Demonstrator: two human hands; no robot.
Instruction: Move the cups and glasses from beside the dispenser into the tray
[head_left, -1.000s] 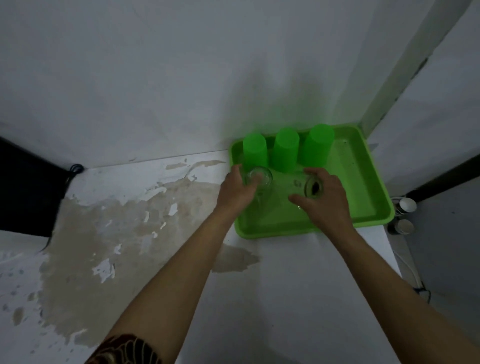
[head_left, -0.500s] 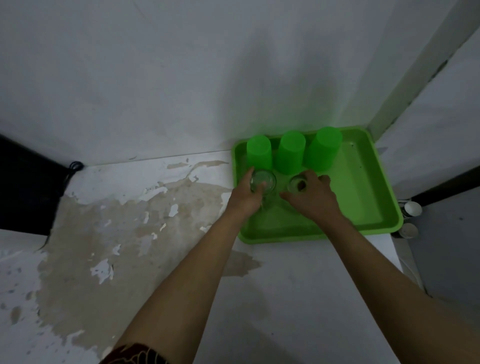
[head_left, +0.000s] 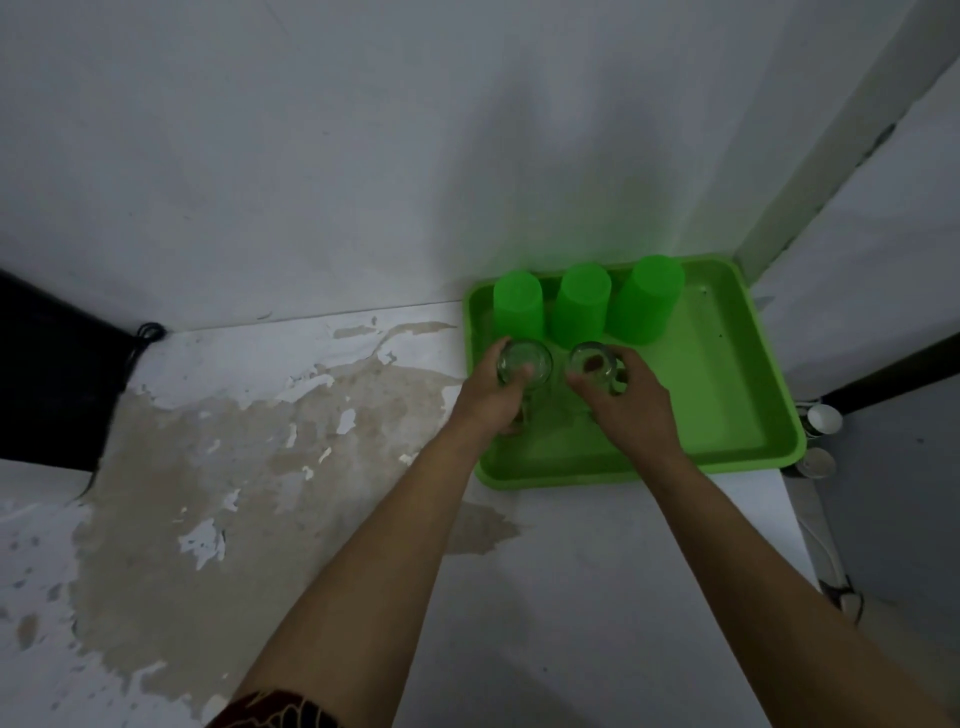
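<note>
There is one green tray on the desk. In it stand three green cups, all upside down in a row along the far side: the left cup, the middle cup and the right cup. There are two clear glasses in front of that row: the left glass and the right glass. Two hands are in view, the left hand and the right hand, one at each glass. Past the desk's right edge are two small round white-topped things, the upper one and the lower one; what they are cannot be told.
</note>
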